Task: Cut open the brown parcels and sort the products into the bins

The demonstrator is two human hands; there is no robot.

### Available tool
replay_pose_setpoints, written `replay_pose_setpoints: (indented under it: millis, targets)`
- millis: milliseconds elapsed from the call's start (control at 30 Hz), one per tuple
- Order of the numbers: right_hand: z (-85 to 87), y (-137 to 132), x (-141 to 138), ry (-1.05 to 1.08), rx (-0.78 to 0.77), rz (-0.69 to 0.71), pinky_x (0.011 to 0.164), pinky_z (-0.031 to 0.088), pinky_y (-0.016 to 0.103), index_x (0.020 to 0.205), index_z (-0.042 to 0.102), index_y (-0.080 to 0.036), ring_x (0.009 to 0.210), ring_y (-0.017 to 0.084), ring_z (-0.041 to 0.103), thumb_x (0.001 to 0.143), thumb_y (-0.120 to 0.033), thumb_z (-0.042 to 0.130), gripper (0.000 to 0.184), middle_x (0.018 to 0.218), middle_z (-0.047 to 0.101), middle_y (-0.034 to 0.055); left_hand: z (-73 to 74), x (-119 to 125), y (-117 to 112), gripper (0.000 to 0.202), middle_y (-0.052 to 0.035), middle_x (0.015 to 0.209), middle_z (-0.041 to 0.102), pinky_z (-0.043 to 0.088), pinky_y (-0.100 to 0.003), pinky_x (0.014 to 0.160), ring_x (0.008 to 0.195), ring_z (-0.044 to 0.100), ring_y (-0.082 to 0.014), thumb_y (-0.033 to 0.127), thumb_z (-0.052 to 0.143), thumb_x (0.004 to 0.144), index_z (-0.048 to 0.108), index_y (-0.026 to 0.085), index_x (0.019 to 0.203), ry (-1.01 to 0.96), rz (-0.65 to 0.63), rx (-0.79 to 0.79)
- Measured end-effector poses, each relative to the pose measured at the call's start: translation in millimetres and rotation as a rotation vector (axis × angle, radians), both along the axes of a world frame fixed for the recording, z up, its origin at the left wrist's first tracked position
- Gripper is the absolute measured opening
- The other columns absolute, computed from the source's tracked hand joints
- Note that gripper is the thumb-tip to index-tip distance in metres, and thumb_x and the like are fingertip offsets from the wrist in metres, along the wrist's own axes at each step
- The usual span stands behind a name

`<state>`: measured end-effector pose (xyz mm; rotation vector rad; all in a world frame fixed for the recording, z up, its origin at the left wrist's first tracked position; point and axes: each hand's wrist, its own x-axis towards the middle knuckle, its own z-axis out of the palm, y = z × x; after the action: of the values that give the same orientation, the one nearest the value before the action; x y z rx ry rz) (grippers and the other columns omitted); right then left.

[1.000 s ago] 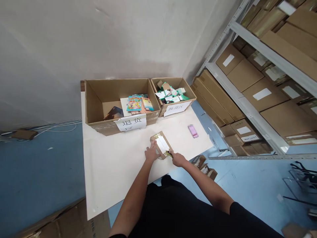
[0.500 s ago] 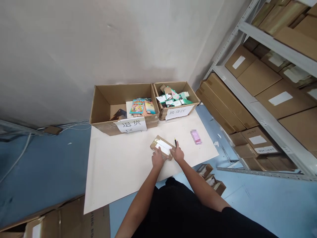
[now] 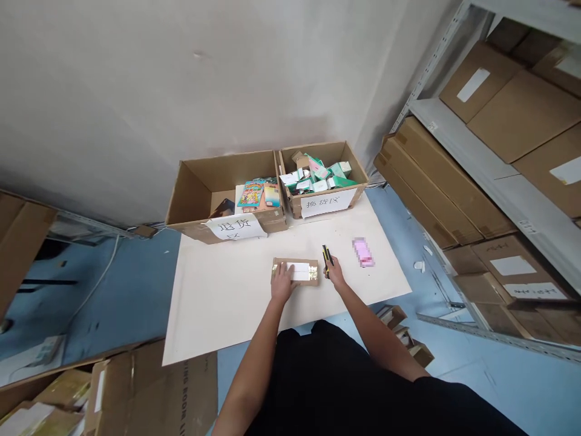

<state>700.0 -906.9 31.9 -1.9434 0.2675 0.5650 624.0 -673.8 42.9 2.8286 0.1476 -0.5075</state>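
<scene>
A small cardboard parcel (image 3: 313, 281) with a white label and shiny tape lies flat on the white table, its long side running left to right. My left hand (image 3: 282, 283) grips its left part, fingers over the top and thumb near the lower edge. To the right of the parcel, my right hand (image 3: 334, 272) is closed around a black and yellow utility knife (image 3: 325, 254), which points away from me. The knife is apart from the parcel. Whether its blade is out is too small to tell.
Behind the parcel stand a large carton (image 3: 190, 227) holding books and a smaller carton (image 3: 297, 209) full of small boxes, both with handwritten paper signs. A blurred pink item (image 3: 363, 251) lies at right. Loaded shelving (image 3: 472, 142) rises on the right; more cartons (image 3: 154, 387) stand lower left.
The parcel has turned from slanted to nearly level with the table. My left hand has shifted to its left part. My right hand has come off the parcel, and more of the knife shows.
</scene>
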Motion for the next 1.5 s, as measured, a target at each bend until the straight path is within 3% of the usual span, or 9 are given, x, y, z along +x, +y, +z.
replay_pose_setpoints:
  millis: [100,167,367,767,1000,1100,1233,1400,1500]
  targets:
    - [1.5,-26,-18,0.126,0.267,-0.111,0.065,0.057,0.027,0.139,0.042,-0.025,0.075,0.018,0.075,0.099,-0.042,0.052,0.045,0.098,0.074,0.0037,-5.2,5,6,0.088,-0.0117,0.177,0.024,0.02,-0.057,0.13,0.164,0.013,-0.0399,0.07,0.06,0.092,0.035,0.03,0.167,0.022,-0.092,-0.022]
    - [2.1,-36,-27,0.196,0.31,-0.092,0.059,0.055,0.025,0.133,0.044,-0.025,0.069,0.017,0.074,0.092,-0.036,0.061,0.046,0.094,0.074,0.0012,-10.4,4,1,0.09,-0.0125,0.178,0.02,0.017,-0.057,0.13,0.164,0.011,-0.0401,0.072,0.056,0.093,0.032,0.029,0.168,0.033,-0.091,-0.008]
    - [-5.1,-40,-32,0.115,0.123,-0.019,0.042,0.041,0.019,0.13,0.053,-0.023,0.042,0.012,0.05,0.097,-0.047,0.054,0.042,0.057,0.056,-0.0105,-19.0,1,-23,0.092,-0.0133,0.179,0.016,0.017,-0.06,0.13,0.164,0.011,-0.0413,0.076,0.05,0.094,0.028,0.029,0.169,0.029,0.009,0.049]
    - [-11.1,-46,-32,0.07,0.174,0.106,0.041,0.037,0.019,0.143,0.061,-0.021,0.043,0.01,0.044,0.097,-0.056,0.052,0.059,0.056,0.053,-0.0098,-33.7,0,-20,0.084,-0.013,0.179,0.014,0.022,-0.062,0.128,0.164,0.013,-0.0422,0.069,0.052,0.097,0.03,0.029,0.168,-0.01,-0.002,0.074]
    - [-1.7,-79,-43,0.092,0.11,0.265,0.039,0.033,0.02,0.13,0.071,-0.022,0.039,0.009,0.04,0.094,-0.054,0.058,0.05,0.054,0.053,-0.0086,-34.9,-2,-22,0.083,-0.014,0.179,0.014,0.024,-0.059,0.128,0.163,0.014,-0.0419,0.067,0.053,0.098,0.031,0.027,0.168,-0.002,-0.017,0.106]
    - [-9.3,-85,-52,0.083,0.113,0.175,0.04,0.035,0.021,0.131,0.069,-0.019,0.04,0.01,0.043,0.094,-0.057,0.055,0.055,0.055,0.054,-0.0079,-28.2,3,-19,0.084,-0.0151,0.178,0.019,0.027,-0.059,0.126,0.162,0.018,-0.0422,0.068,0.055,0.097,0.034,0.028,0.167,0.007,-0.011,0.097]
    - [-26.3,-57,-59,0.019,0.034,-0.132,0.051,0.049,0.027,0.14,0.058,-0.019,0.057,0.018,0.063,0.096,-0.064,0.048,0.065,0.074,0.067,-0.0011,-14.6,21,-5,0.076,-0.0163,0.172,0.034,0.037,-0.052,0.122,0.159,0.029,-0.0376,0.064,0.051,0.1,0.041,0.023,0.163,-0.027,0.013,0.081]
    - [-37.6,11,-52,-0.097,-0.13,-0.04,0.092,0.057,0.036,0.156,0.043,-0.025,0.114,0.029,0.072,0.084,-0.056,0.075,0.085,0.126,0.072,0.0079,-1.4,32,12,0.063,-0.0158,0.17,0.038,0.033,-0.049,0.124,0.159,0.028,-0.0332,0.043,0.044,0.106,0.038,0.019,0.164,0.003,-0.02,0.103]
    - [-33.2,42,-25,-0.086,-0.264,0.008,0.097,0.054,0.037,0.161,0.036,-0.023,0.126,0.032,0.067,0.082,-0.052,0.079,0.094,0.138,0.067,0.0128,-1.8,14,8,0.061,-0.0222,0.158,0.051,0.042,-0.051,0.115,0.148,0.044,-0.0358,0.04,0.038,0.106,0.041,0.013,0.161,0.003,0.109,0.164]
